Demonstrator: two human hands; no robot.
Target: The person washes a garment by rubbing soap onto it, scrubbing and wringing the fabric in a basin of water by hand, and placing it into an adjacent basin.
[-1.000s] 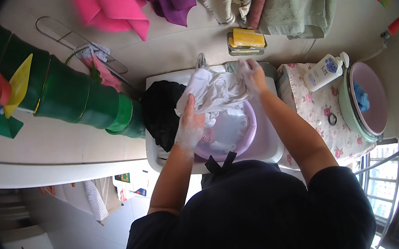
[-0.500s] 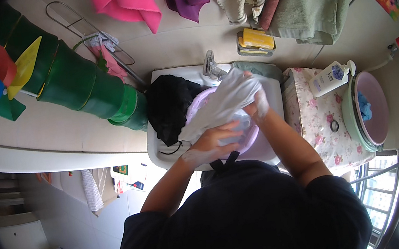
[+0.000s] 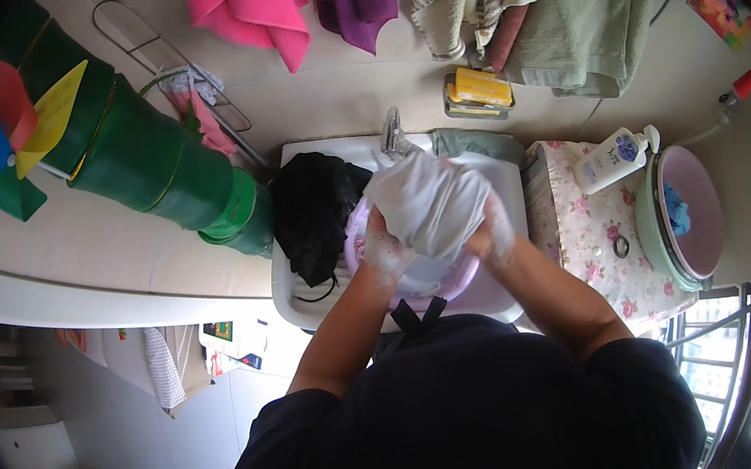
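A wet white cloth [image 3: 431, 201] is bunched up between my two hands above a light purple basin [image 3: 464, 280] in the white sink [image 3: 295, 312]. My left hand [image 3: 385, 247] grips its left side, and my right hand [image 3: 492, 228] grips the right side. Suds coat both hands and wrists. The cloth covers most of my fingers. Beside the basin, on the left part of the sink, lies a crumpled black garment [image 3: 312, 209]. Behind the cloth stands a metal faucet [image 3: 395, 134].
A yellow soap bar [image 3: 481, 86] rests in a wall dish. Towels [image 3: 587, 12] hang above. On the right, a flowered cover [image 3: 587, 237] bears a pump bottle [image 3: 610, 161] and stacked basins [image 3: 696, 209]. A grey-green cloth [image 3: 477, 142] lies on the sink's back edge.
My left hand has come up from below the cloth and taken hold of its left side. The cloth, stretched out before, is now gathered into a bundle.
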